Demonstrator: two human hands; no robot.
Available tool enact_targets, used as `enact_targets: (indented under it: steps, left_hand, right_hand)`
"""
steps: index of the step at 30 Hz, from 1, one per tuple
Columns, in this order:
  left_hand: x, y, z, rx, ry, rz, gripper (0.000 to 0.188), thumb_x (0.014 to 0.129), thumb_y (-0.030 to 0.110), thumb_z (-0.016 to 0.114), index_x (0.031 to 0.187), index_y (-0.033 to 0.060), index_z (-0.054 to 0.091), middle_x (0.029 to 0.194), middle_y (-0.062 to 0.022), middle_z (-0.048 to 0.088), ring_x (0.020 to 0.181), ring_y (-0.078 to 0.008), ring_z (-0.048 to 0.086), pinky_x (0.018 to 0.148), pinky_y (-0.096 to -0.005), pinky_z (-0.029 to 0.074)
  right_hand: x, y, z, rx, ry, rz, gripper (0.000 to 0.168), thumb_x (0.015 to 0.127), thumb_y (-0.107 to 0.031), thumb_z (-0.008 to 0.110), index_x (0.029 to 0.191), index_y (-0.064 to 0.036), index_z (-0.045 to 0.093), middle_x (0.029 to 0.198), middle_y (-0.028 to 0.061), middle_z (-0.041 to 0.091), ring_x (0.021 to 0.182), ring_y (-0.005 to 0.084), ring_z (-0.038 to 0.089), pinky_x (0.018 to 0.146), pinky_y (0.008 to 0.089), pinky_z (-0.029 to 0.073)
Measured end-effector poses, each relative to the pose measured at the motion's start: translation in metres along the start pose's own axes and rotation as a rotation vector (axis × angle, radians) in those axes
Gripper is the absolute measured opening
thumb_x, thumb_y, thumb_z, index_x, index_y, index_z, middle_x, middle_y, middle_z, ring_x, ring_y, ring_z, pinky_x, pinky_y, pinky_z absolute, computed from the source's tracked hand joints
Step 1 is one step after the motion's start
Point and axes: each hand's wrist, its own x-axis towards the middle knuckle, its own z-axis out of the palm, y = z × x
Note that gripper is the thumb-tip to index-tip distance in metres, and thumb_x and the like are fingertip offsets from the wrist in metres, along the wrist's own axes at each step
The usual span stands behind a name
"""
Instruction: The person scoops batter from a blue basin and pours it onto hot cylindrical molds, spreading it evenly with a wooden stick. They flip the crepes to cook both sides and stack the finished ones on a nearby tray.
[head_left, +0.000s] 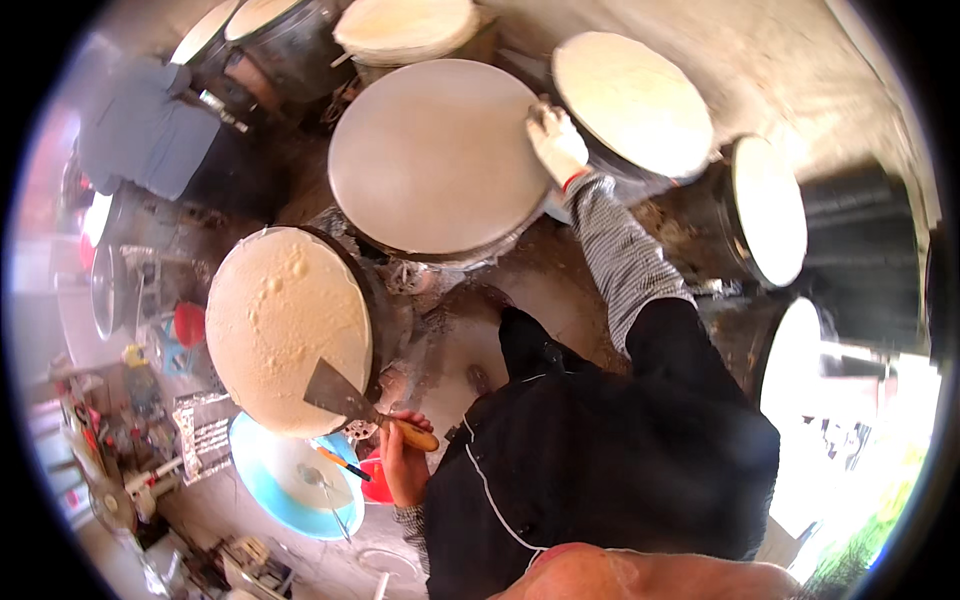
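My left hand (405, 459) grips the wooden handle of a scraper (341, 391) with a wide flat metal blade. Its blade lies over the near edge of a pale, bubbled sheet of batter (289, 322) on a round griddle at my left. In a white glove with a red cuff, my right hand (556, 139) rests at the right rim of the large round griddle (439, 157) ahead. That griddle's surface is bare and greyish brown. Whether the gloved fingers are closed around anything is unclear.
More round griddles carry pale sheets, among them one beyond my right hand (634, 101) and one farther right (769, 210). A light-blue basin (259, 487) with pale liquid stands below the left griddle, beside a red container (376, 478). A person in grey (142, 124) is at upper left.
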Motion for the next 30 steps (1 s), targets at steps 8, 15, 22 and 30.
enact_targets:
  steps: [8,15,22,30]
  left_hand:
    - [0.005,-0.024,0.042,-0.147,0.301,0.110,0.030,0.099,0.027,0.051,0.114,0.0014,0.051,0.105,-0.0154,0.058,0.097,-0.0251,0.056,0.090,-0.0395,0.045]
    - [0.025,-0.015,0.072,-0.138,0.335,0.110,0.030,0.099,0.027,0.050,0.114,0.0013,0.051,0.106,-0.0154,0.057,0.098,-0.0252,0.056,0.092,-0.0406,0.045]
    - [0.023,-0.016,0.055,-0.119,0.257,0.052,0.030,0.099,0.025,0.049,0.115,-0.0006,0.050,0.106,-0.0158,0.058,0.098,-0.0254,0.057,0.091,-0.0404,0.046]
    - [0.008,-0.008,0.020,0.007,0.134,0.004,0.028,0.099,0.021,0.049,0.115,-0.0019,0.053,0.104,-0.0140,0.061,0.094,-0.0231,0.061,0.089,-0.0366,0.048]
  right_hand:
    - [0.167,-0.186,0.083,-0.121,-0.385,-0.341,0.045,0.089,-0.041,0.043,0.123,-0.016,0.058,0.125,0.0140,0.058,0.120,0.0335,0.052,0.103,0.0511,0.038]
    - [0.105,-0.302,0.107,-0.040,-0.698,-1.006,0.041,0.093,-0.039,0.048,0.126,-0.017,0.059,0.136,0.0106,0.052,0.130,0.0299,0.043,0.108,0.0471,0.032]
    - [0.157,-0.113,0.051,-0.002,-0.266,-0.399,0.043,0.092,-0.038,0.043,0.129,-0.017,0.055,0.130,0.0112,0.055,0.123,0.0321,0.049,0.104,0.0438,0.039]
    - [-0.086,-0.067,-0.082,0.239,-0.329,0.184,0.047,0.096,-0.032,0.052,0.140,-0.018,0.044,0.150,0.0217,0.030,0.135,0.0373,0.036,0.109,0.0413,0.036]
